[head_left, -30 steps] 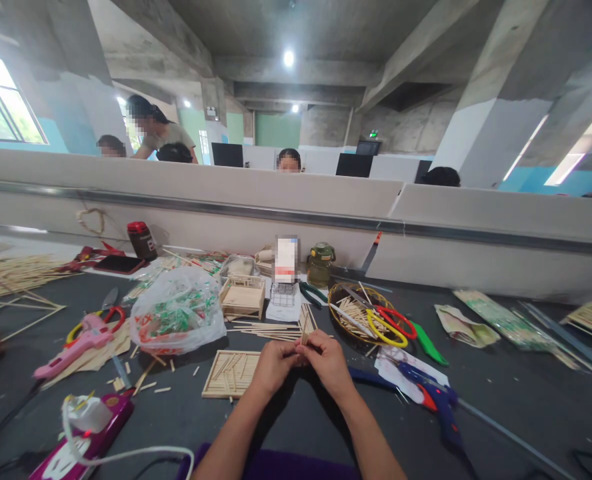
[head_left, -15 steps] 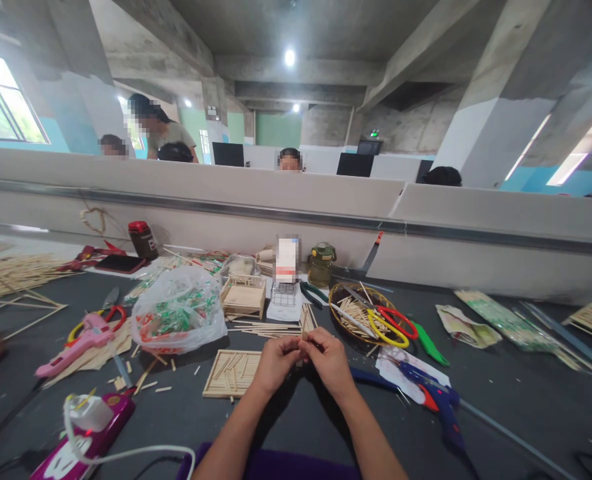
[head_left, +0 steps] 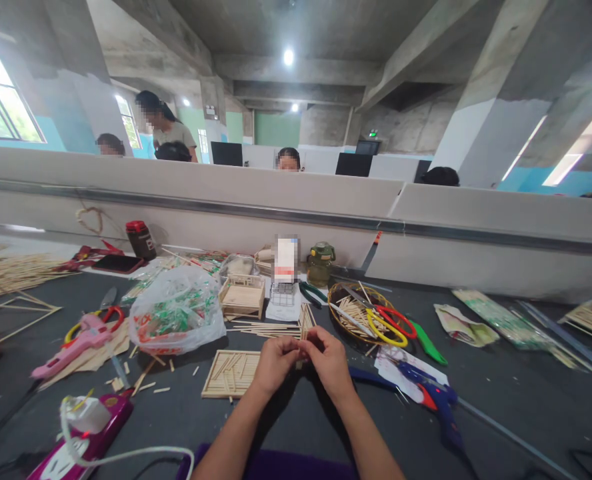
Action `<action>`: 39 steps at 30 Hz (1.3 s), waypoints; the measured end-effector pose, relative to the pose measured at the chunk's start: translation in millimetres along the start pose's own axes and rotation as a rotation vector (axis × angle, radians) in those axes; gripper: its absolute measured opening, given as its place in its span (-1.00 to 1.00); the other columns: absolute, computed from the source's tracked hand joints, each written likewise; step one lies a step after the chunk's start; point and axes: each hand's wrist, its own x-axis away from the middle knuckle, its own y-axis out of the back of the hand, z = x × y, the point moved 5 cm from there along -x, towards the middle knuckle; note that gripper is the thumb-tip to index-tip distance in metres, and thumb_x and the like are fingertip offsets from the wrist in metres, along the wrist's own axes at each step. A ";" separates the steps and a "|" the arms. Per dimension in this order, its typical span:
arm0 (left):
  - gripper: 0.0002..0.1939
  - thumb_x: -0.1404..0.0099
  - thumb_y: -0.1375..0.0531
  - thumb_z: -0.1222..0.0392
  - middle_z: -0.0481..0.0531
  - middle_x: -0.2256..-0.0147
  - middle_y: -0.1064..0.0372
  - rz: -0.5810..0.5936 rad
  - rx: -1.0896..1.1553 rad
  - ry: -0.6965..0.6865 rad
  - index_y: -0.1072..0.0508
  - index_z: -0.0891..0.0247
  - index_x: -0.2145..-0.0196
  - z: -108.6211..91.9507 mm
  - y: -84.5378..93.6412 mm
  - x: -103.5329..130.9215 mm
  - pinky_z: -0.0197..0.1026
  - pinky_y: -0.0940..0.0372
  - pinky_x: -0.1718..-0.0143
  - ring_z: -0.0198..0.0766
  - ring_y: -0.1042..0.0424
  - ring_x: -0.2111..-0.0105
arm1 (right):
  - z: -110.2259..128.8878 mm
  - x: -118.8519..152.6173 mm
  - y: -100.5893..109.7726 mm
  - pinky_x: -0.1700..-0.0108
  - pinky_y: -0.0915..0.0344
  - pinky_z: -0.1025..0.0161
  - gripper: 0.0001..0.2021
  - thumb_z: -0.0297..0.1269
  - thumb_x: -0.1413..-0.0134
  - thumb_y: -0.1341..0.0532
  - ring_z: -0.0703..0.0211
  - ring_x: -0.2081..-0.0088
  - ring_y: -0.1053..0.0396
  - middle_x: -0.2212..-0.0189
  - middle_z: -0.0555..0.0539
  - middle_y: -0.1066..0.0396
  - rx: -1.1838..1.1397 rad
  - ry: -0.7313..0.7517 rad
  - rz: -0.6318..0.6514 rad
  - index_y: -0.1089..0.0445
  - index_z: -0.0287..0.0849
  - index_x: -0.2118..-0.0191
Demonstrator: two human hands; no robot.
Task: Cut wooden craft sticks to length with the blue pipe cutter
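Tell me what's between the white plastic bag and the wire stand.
In the head view, a small railed wooden model stands between the white plastic bag and the wire stand.

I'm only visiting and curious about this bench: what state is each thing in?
Left hand: pinched on a wooden stick
Right hand: pinched, apparently on the same stick
Power strip: red light lit
Pink glue gun: lying on its side
Blue glue gun: lying on its side
Red-lidded bottle: upright, closed
Basket: uncovered, holding sticks
Plastic bag: bulging
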 end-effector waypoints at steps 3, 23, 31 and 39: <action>-0.86 0.03 -0.32 0.24 0.08 0.50 -0.53 0.046 0.054 0.049 -0.58 0.37 0.47 1.4 -1.0 0.6 -0.25 -0.28 0.37 -0.24 -0.44 0.48 | -0.8 0.0 0.1 0.46 -0.23 0.36 -0.82 -0.18 0.04 -0.25 0.25 0.50 -0.27 0.57 0.06 -0.31 -0.073 -0.048 0.017 -0.33 -0.18 0.47; -0.66 0.08 -0.44 0.07 0.09 0.47 -0.50 0.125 0.375 0.289 -0.48 0.38 0.46 -9.9 5.6 11.0 -0.22 -0.33 0.37 -0.27 -0.45 0.49 | 2.3 4.2 -3.1 0.54 -0.33 0.36 -0.66 -0.04 0.19 -0.39 0.32 0.60 -0.29 0.61 0.09 -0.33 -0.415 -0.239 0.110 -0.34 -0.20 0.48; -0.64 -0.07 -0.35 -0.04 0.04 0.51 -0.43 0.112 0.449 0.385 -0.50 0.38 0.43 -8.9 -2.4 15.0 -0.41 -0.03 0.59 -0.42 -0.30 0.58 | 8.4 4.9 -2.0 0.63 -0.11 0.47 -0.74 -0.10 0.08 -0.35 0.37 0.59 -0.24 0.62 0.06 -0.34 -0.500 -0.177 0.183 -0.41 -0.22 0.45; -0.60 -0.09 -0.33 -0.06 0.02 0.63 -0.38 0.299 0.471 0.363 -0.53 0.43 0.43 -19.3 -11.4 23.9 -0.40 0.03 0.64 -0.47 -0.24 0.68 | 14.9 10.1 -1.0 0.54 -0.15 0.40 -0.78 -0.18 0.11 -0.38 0.34 0.58 -0.25 0.61 0.06 -0.32 -0.687 -0.177 0.269 -0.40 -0.21 0.45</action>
